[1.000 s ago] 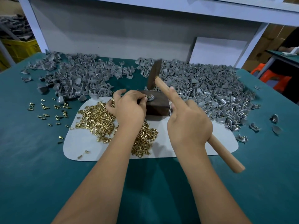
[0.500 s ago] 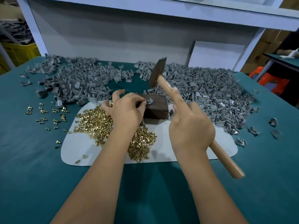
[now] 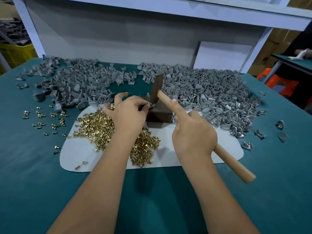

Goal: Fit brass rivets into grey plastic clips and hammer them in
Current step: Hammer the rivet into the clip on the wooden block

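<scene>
Step in hand, judged: hammering a rivet into a clip [image 3: 152, 104] on the block [image 3: 158, 114].

Left hand [image 3: 128, 114]: thumb and forefinger pinched on the clip, other fingers spread loose. Clip held at the fingertips, on the block's top near its left edge. Rivet itself too small to make out.

Right hand [image 3: 194, 137]: curled round the hammer [image 3: 158, 86] handle, forefinger laid straight along it toward the head. Head down at the clip, just beyond the left fingertips; contact not certain.

Rivets [image 3: 99, 127]: heaped under and beside the left wrist, on the white mat [image 3: 185, 157]. Loose ones further left.

Clips [image 3: 211, 97]: piled beyond both hands, on either side of the block.

To do well, as judgement: kept fingertips low and clear of the head; struck short and square; held the clip flat so the rivet went in straight. Risk: struck finger, bent rivet.
</scene>
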